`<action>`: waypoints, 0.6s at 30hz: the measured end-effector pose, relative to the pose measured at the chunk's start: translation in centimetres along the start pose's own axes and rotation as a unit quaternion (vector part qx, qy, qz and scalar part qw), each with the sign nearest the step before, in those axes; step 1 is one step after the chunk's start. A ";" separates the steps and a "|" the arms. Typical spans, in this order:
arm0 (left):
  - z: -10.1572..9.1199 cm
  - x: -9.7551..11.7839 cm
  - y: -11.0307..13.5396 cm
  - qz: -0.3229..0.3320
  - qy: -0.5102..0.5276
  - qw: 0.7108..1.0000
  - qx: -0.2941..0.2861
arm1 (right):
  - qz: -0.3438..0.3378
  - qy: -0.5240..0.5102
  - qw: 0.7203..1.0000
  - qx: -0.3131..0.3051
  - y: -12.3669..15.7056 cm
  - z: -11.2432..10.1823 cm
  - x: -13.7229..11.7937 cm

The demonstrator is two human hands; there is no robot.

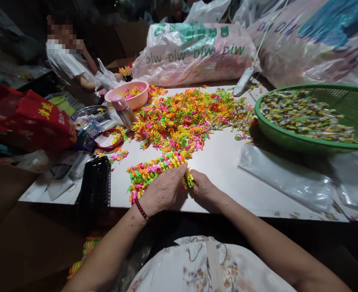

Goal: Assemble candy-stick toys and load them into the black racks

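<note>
Small neon plastic pieces (pixel 148 170) in pink, green, yellow and orange stand packed in rows near the table's front edge. My left hand (pixel 163 188), with a dark red bead bracelet at the wrist, lies along the near side of these rows. Its fingers curve round their right end, and the fingertips are partly hidden. My right hand (pixel 202 184) is closed at that same end, pinching a yellow-green plastic piece (pixel 190 179). The two hands almost meet. Just beyond them spreads a large loose heap of similar pieces (pixel 179 117).
A green basket (pixel 288 140) of small wrapped items stands right, above clear plastic bags (pixel 282 174). To the left are a black rack (pixel 95 182), a flask (pixel 122 111), a pink basin (pixel 141 99) and a red bag (pixel 29 117). Another person (pixel 69 61) sits beyond. Large sacks (pixel 194 67) line the back.
</note>
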State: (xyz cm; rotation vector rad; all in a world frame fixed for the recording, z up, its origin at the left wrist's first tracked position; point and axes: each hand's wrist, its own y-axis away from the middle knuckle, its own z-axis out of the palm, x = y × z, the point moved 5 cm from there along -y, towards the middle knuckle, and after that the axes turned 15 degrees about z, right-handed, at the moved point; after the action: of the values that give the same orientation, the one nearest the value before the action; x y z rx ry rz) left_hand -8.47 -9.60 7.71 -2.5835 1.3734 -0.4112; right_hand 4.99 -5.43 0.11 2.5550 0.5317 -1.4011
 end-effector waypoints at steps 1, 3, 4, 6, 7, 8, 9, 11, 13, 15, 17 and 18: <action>0.0 0.0 0.0 -0.001 0.001 1.000 0.001 | -0.004 0.004 1.000 -0.010 -0.1 0.0 0.0; 0.0 0.0 0.0 -0.002 0.000 1.000 -0.002 | -0.010 0.007 1.000 -0.023 -0.3 0.0 0.0; 0.1 0.0 0.0 -0.003 -0.001 1.000 -0.005 | -0.012 0.006 1.000 -0.024 -0.4 0.0 -0.1; 0.1 -0.1 0.0 -0.006 -0.003 1.000 -0.010 | -0.016 0.001 1.000 -0.012 -0.6 0.0 -0.1; 0.2 -0.2 0.0 -0.008 -0.004 1.000 -0.012 | -0.016 0.001 1.000 -0.006 -0.7 0.0 0.0; 0.2 -0.3 0.0 -0.008 -0.004 1.000 -0.015 | -0.015 0.006 1.000 -0.005 -0.8 0.0 0.0; 0.1 -0.3 -0.1 -0.007 -0.004 1.000 -0.020 | -0.014 0.016 1.000 -0.010 -1.0 0.0 0.1; 0.0 -0.2 -0.2 -0.005 -0.010 0.999 -0.033 | -0.013 0.041 0.999 -0.029 -1.4 0.1 0.3; -0.1 0.0 -0.5 -0.003 -0.029 0.998 -0.047 | -0.015 0.057 0.997 -0.044 -1.8 0.1 0.5; -0.2 0.3 -0.8 0.004 -0.057 0.997 -0.056 | -0.016 0.058 0.997 -0.048 -2.2 0.1 0.8; 0.0 0.5 -1.1 0.017 -0.084 0.994 -0.065 | -0.017 0.059 0.997 -0.049 -2.5 0.3 1.1; 0.2 0.6 -1.2 0.020 -0.095 0.993 -0.068 | -0.018 0.056 0.997 -0.049 -2.6 0.4 1.3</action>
State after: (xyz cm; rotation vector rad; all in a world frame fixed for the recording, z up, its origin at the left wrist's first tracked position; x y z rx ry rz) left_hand -7.15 -9.46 7.93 -2.6167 1.4286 -0.0649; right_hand 4.34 -2.91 -1.16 2.5691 0.6511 -1.2164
